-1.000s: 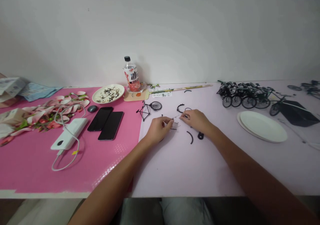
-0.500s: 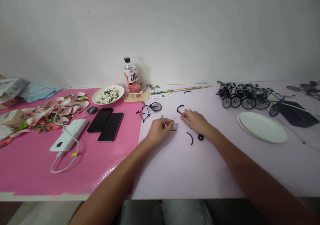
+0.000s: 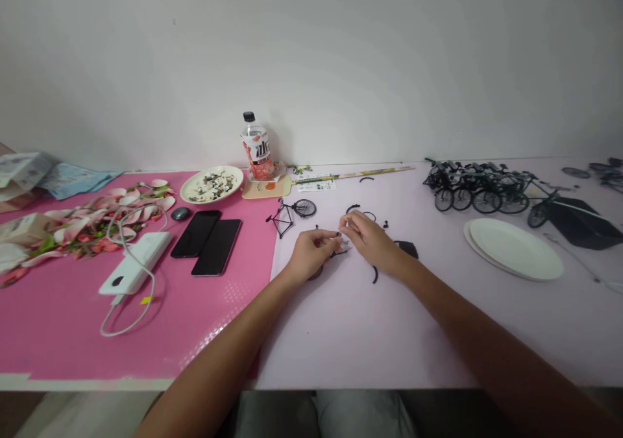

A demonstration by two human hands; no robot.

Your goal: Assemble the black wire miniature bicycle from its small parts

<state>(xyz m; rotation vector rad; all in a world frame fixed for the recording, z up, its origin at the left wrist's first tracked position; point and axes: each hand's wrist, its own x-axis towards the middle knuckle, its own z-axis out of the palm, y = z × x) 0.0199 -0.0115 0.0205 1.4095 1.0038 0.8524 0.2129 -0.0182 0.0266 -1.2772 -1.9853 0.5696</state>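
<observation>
My left hand (image 3: pixel 311 255) is closed in a pinch on a small dark bicycle part (image 3: pixel 341 252), only partly showing past the fingertips. Close beside it, my right hand (image 3: pixel 370 238) has thumb and forefinger pressed together; whatever is between them is too small to make out. Behind my hands lies a model bicycle frame (image 3: pixel 280 220) with one wheel (image 3: pixel 305 208) on it. A curved black strip (image 3: pixel 375 274) pokes out from under my right wrist, and a black piece (image 3: pixel 407 248) lies to its right. Another curved black part (image 3: pixel 351 208) is just behind my right hand.
Several model bicycles (image 3: pixel 479 188) stand at the back right, behind stacked white plates (image 3: pixel 516 248). To the left are two phones (image 3: pixel 217 248), a white power bank (image 3: pixel 139 263), a bowl (image 3: pixel 212 185), a drink bottle (image 3: pixel 257 149) and artificial petals (image 3: pixel 111 214).
My right hand has moved left and closer to my left hand. It now covers part of the curved black strip, and the black piece on its right shows more.
</observation>
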